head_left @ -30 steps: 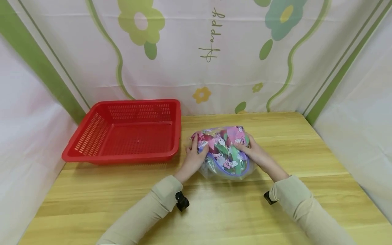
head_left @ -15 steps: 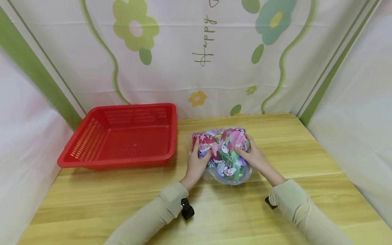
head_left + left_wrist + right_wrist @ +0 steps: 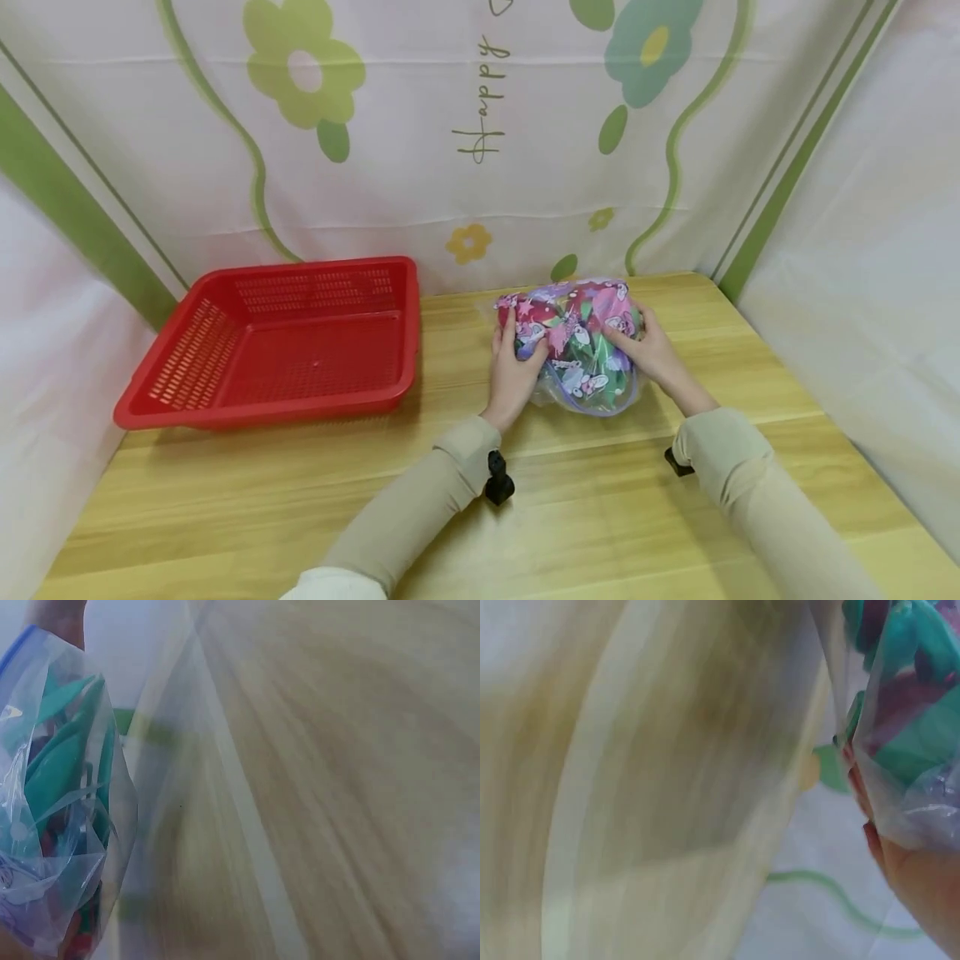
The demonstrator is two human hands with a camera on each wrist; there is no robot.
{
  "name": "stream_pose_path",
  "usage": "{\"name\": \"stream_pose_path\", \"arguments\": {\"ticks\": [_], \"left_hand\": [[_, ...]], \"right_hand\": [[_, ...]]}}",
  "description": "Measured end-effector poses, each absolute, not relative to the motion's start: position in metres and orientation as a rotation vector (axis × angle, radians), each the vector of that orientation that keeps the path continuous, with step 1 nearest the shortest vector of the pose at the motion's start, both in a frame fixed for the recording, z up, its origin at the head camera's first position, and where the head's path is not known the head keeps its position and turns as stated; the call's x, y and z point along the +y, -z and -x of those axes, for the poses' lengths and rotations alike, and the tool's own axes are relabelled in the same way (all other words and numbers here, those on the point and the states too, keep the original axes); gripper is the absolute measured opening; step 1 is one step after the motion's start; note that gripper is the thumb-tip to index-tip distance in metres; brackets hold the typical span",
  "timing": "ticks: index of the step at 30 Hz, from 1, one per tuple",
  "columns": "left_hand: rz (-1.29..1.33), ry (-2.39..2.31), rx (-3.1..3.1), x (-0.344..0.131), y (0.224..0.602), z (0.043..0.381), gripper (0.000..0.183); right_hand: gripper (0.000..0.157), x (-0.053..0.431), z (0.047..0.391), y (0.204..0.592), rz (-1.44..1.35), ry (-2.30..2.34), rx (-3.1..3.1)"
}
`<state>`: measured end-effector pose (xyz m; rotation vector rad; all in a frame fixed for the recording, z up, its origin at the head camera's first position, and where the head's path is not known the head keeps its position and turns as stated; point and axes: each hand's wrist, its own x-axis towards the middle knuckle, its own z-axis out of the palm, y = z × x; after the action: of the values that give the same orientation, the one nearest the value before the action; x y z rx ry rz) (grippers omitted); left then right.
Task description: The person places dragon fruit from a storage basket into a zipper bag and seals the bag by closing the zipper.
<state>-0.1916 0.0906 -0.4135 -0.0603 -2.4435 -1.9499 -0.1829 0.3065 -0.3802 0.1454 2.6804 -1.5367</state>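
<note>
A clear plastic pouch (image 3: 577, 342) with pink and purple cartoon prints and a purple-blue edge is held over the back middle of the table. Green and dark red things show through its film in the left wrist view, where the pouch (image 3: 56, 772) fills the left side; their kind is unclear. My left hand (image 3: 516, 371) grips the pouch's left side, thumb on the front. On the opposite side my right hand (image 3: 660, 354) grips it, thumb also in front. In the right wrist view, the fingers of the right hand (image 3: 915, 874) lie partly behind the film.
A red plastic basket (image 3: 300, 408) with slotted walls stands at the left of the wooden table (image 3: 585, 517), with nothing visible inside. A white flower-printed cloth (image 3: 390, 167) hangs behind the table, and white cloth rises at both sides.
Both hands have carried the pouch to the right and toward the back, keeping hold of it. The head view has turned slightly, so the red basket appears farther left.
</note>
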Motion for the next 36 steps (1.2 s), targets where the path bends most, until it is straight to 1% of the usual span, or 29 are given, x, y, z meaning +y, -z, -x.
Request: {"name": "stream_pose_path", "arguments": {"ticks": [8,17,27,36], "left_hand": [[0.071,1.962,-2.428,0.109,0.417,0.2,0.071],[0.034,1.953,-2.461,0.114,0.419,0.203,0.069],[0.063,1.904,-2.503,0.113,0.423,0.205,0.071],[0.137,1.827,-2.631,0.111,0.412,0.209,0.072]], "right_hand": [[0.086,0.322,0.192,0.385,-0.323,1.523,2.649],[0.081,0.326,0.202,0.386,-0.406,1.606,2.536],[0.078,0.332,0.203,0.389,-0.378,1.598,2.519],[0.075,0.346,0.204,0.385,-0.301,1.51,2.513]]}}
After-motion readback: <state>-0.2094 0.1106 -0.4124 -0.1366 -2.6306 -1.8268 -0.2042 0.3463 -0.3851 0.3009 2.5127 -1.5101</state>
